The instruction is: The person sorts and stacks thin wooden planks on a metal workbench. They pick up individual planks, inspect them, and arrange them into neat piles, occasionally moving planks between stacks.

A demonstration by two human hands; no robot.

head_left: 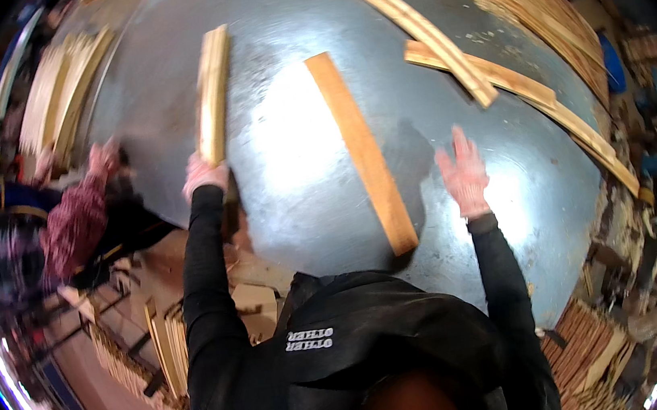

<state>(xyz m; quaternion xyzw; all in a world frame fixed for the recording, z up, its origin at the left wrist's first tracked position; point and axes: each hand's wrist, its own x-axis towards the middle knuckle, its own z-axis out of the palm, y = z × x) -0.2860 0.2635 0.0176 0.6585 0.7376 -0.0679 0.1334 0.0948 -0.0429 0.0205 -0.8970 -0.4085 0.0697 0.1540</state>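
Pale wooden strips [214, 92], lying side by side, point away from me on the left part of a shiny grey metal table [290, 225]. At their near end my left hand [204, 173], in a pink glove, is closed around them; its fingers are partly hidden. A single orange-brown board [361, 153] lies slantwise across the middle of the table. To the right of that board my right hand [463, 172], gloved too, is open with fingers stretched out and nothing in it. Whether it touches the tabletop I cannot tell.
Several loose boards [484, 78] lie crossed at the far right. Behind them stands a large wood stack [533, 7]. A co-worker [24, 239] at the left reaches toward piled strips [61, 94]. More stacked wood [584, 346] sits at the lower right.
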